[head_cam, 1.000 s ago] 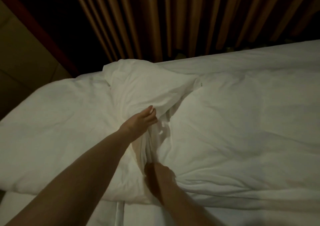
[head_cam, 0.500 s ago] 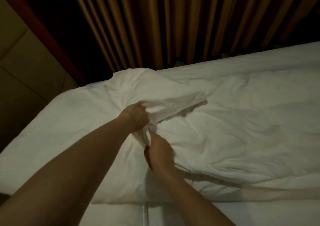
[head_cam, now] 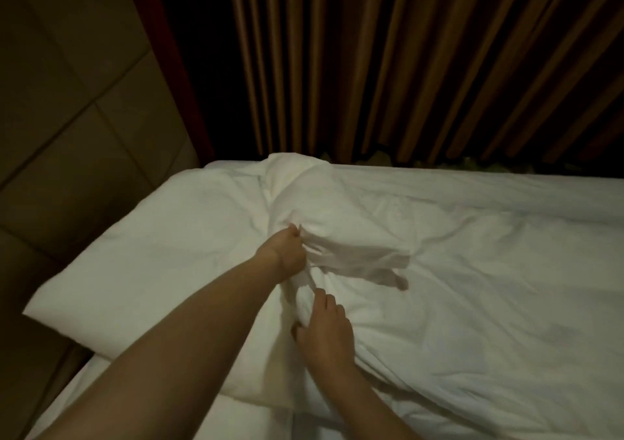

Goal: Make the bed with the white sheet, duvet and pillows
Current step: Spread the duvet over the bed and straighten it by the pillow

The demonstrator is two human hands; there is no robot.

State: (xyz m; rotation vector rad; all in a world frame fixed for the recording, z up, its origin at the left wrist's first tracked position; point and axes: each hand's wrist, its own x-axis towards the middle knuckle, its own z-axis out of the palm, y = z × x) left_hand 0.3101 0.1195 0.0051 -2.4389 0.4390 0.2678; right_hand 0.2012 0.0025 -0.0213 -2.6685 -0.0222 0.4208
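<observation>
Two bare hands work on a white duvet that lies spread over the bed. Far to the left stands a padded wall with big soft squares, and the duvet's puffy corner pokes out beside it. Low down by that corner, a strip of the white sheet shows under the duvet's near edge.

Next comes the left hand, reaching out over the duvet. Its grip is closed tight on a bunch of loose white cloth, and the cloth is pulled up into a floppy flap just to the right of it. A soft lump in the duvet rises behind this hand, near the far edge of the bed.

Just to the right and closer is the right hand. Its fingers curl down into a fold of the duvet and hold it.

Behind the bed hang brown curtains in long folds, running all the way to the right.
</observation>
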